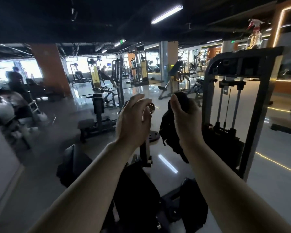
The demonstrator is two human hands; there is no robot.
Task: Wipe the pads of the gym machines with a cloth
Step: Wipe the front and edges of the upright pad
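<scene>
R hand (186, 117) clenched on dark cloth (170, 132), bunched for wiping; L hand (133, 120) released, empty, raised above pads (134, 190).

weight-stack frame (259, 101) close right, open floor (57, 128) left

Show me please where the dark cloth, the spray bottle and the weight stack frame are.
dark cloth (168, 130): head view, on the hanging fold below the right hand.
spray bottle (255, 37): head view, on its body.
weight stack frame (262, 101): head view, on its right upright.
</scene>
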